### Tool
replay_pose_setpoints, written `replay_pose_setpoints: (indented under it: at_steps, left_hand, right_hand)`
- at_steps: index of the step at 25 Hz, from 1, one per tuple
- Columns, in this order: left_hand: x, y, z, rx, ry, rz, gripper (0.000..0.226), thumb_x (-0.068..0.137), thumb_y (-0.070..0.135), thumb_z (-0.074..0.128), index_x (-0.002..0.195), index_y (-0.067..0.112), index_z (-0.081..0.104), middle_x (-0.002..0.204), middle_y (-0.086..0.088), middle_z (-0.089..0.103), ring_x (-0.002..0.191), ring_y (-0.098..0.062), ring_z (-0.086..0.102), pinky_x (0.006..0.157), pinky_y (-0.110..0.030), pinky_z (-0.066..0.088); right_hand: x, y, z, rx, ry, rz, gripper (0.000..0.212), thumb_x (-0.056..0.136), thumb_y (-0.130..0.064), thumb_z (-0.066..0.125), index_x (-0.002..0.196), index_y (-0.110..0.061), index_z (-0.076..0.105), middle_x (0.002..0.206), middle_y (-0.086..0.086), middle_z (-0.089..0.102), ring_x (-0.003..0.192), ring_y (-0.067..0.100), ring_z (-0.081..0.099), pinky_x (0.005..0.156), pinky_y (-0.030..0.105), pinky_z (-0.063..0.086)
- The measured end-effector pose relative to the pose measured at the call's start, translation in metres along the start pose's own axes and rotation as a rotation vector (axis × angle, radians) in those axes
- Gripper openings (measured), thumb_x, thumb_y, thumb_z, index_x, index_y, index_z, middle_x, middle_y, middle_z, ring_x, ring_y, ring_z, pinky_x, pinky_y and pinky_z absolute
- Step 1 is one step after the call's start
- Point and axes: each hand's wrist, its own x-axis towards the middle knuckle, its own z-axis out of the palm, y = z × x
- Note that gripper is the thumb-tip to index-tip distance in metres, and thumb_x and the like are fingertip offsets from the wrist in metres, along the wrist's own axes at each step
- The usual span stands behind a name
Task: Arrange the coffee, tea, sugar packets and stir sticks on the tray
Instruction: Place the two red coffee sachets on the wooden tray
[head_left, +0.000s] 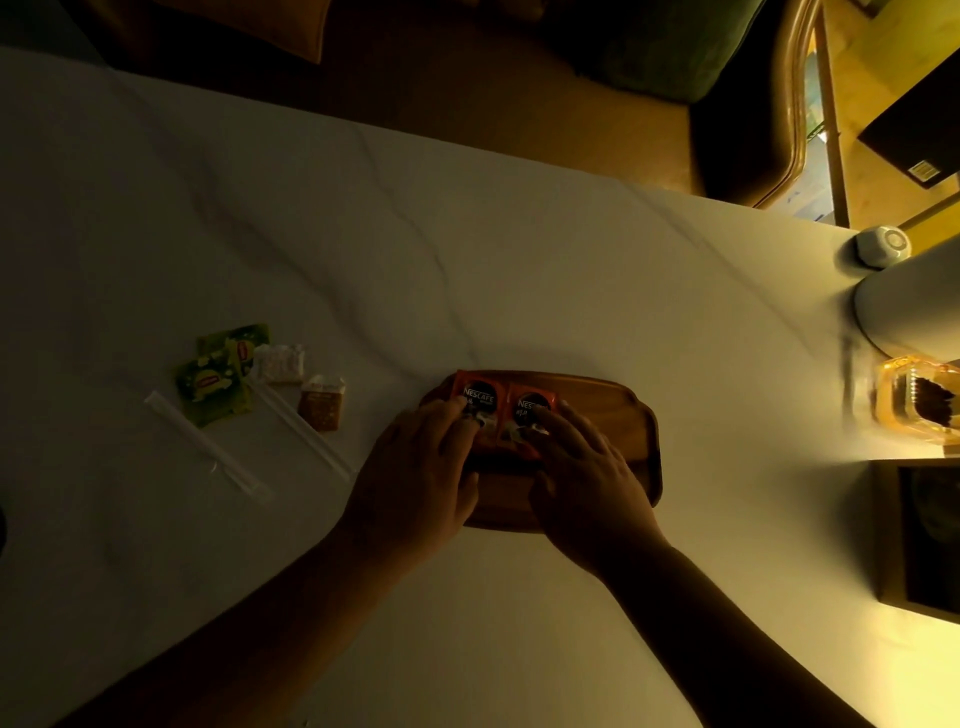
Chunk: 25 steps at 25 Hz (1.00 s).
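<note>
Here both hands (415, 467) (587, 478) press flat on two coffee sachets (480, 397) (532, 405) on one tray (623, 431).

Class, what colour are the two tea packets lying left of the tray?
Green with yellow markings, the tea packets show in the head view.

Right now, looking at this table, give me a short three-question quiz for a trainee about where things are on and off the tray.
1. True or false: both orange Nescafe coffee sachets lie on the brown wooden tray.
2. Which items are off the tray, on the white table? A) green Lipton tea bags B) clear-wrapped stir sticks C) both
3. Fill in: the left hand and right hand each rest fingertips on a ____ sachet.

Key: 1 true; 2 C; 3 coffee.
</note>
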Motion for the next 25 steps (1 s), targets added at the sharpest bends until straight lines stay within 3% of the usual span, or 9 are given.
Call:
replay_pose_setpoints:
  at_steps: [3,6,10,14,18,25]
  left_hand:
    - [0.004,-0.001,0.002,0.024,-0.044,0.032,0.06,0.089,0.04,0.057,0.143,0.015,0.049,0.15,-0.011,0.049,0.139,-0.032,0.043,0.113,-0.049,0.038]
    - [0.009,-0.002,-0.002,0.046,-0.064,-0.013,0.061,0.088,0.045,0.055,0.142,0.016,0.049,0.147,-0.011,0.051,0.134,-0.031,0.047,0.11,-0.048,0.041]
    - [0.009,-0.001,-0.001,0.062,-0.053,-0.031,0.067,0.086,0.045,0.058,0.143,0.011,0.048,0.149,-0.012,0.049,0.138,-0.032,0.044,0.114,-0.047,0.035]
    - [0.008,-0.006,-0.001,0.016,-0.069,-0.011,0.068,0.089,0.044,0.056,0.147,0.012,0.042,0.157,-0.011,0.04,0.144,-0.029,0.038,0.118,-0.046,0.031]
    - [0.007,-0.007,-0.003,-0.013,-0.071,0.026,0.065,0.088,0.039,0.059,0.146,0.012,0.045,0.154,-0.01,0.044,0.143,-0.028,0.039,0.118,-0.047,0.032]
    - [0.007,-0.007,-0.004,-0.03,-0.088,0.027,0.065,0.088,0.039,0.058,0.146,0.014,0.045,0.156,-0.009,0.042,0.146,-0.028,0.035,0.119,-0.052,0.027]
  right_hand:
    - [0.003,-0.001,-0.002,0.058,-0.021,0.008,0.06,0.09,-0.036,0.053,0.147,-0.031,0.036,0.157,-0.001,0.039,0.145,0.021,0.023,0.108,0.05,0.04]
    - [0.009,-0.001,-0.004,0.028,-0.053,-0.044,0.064,0.089,-0.044,0.046,0.15,-0.042,0.026,0.161,-0.002,0.031,0.147,0.024,0.02,0.108,0.046,0.031]
    - [0.021,0.002,-0.003,-0.099,-0.093,-0.155,0.064,0.091,-0.049,0.037,0.152,-0.032,0.025,0.163,0.004,0.027,0.15,0.028,0.014,0.116,0.047,0.019]
    - [0.027,0.001,-0.004,-0.163,-0.14,-0.175,0.067,0.092,-0.048,0.044,0.153,-0.028,0.027,0.164,0.006,0.024,0.15,0.031,0.015,0.116,0.049,0.023]
    - [0.022,-0.005,-0.003,-0.138,-0.1,-0.145,0.066,0.089,-0.05,0.044,0.15,-0.03,0.03,0.161,0.005,0.032,0.147,0.031,0.026,0.112,0.05,0.032]
    - [0.02,-0.007,0.0,-0.16,-0.092,-0.152,0.065,0.089,-0.052,0.044,0.149,-0.033,0.03,0.159,0.002,0.035,0.146,0.031,0.027,0.111,0.046,0.024]
